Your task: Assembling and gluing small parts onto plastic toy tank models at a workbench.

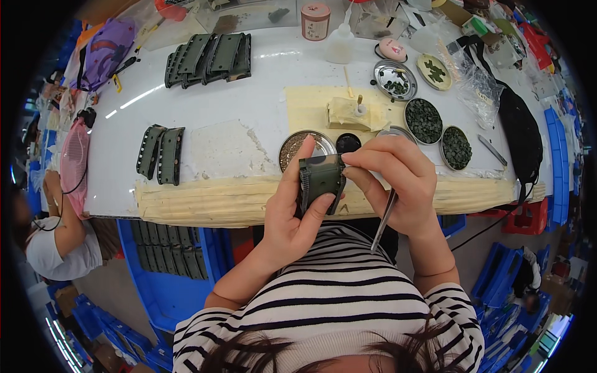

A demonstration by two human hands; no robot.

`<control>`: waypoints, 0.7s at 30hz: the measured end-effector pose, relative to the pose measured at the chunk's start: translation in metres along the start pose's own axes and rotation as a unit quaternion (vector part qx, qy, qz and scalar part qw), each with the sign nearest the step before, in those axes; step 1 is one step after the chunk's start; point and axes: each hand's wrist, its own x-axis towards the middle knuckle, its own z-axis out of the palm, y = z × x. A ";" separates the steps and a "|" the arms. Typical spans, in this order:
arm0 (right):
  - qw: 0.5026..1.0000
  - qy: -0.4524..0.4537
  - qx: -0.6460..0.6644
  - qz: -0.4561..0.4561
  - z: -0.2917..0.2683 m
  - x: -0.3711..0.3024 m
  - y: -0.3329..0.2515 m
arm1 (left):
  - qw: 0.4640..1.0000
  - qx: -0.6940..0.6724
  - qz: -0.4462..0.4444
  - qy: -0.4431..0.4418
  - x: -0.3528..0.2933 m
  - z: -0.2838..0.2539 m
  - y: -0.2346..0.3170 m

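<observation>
While the white table point(224, 102) fills the upper half of the frame, a blue crate point(177, 303) at lower left carries rows of dark curved parts point(168, 260), and a stack point(208, 60) of similar ones lies at upper left. The left hand point(292, 217), near the centre, grips a green piece point(320, 180) between thumb and fingers. Just beside it, the right hand point(401, 180) pinches at the piece's top right corner; whether something tiny sits between those fingertips, I cannot tell. The piece looks light and stiff, probably not slippery; its studded edges seem the fragile part, so the broad body suits a hold better. Steel tweezers point(383, 222) stick out below the right hand. Right of centre, a round tin point(441, 118) holds small green bits point(424, 120).
</observation>
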 end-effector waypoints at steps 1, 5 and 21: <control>1.000 -0.006 -0.004 -0.007 -0.001 0.001 0.000 | 1.000 0.019 0.009 -0.001 0.000 -0.001 -0.001; 0.999 -0.026 -0.025 -0.027 -0.005 0.002 -0.001 | 0.997 0.074 0.026 -0.011 0.001 -0.004 -0.004; 0.932 -0.023 -0.198 0.302 -0.107 -0.050 0.075 | 0.986 -0.110 -0.121 0.037 0.011 0.004 0.010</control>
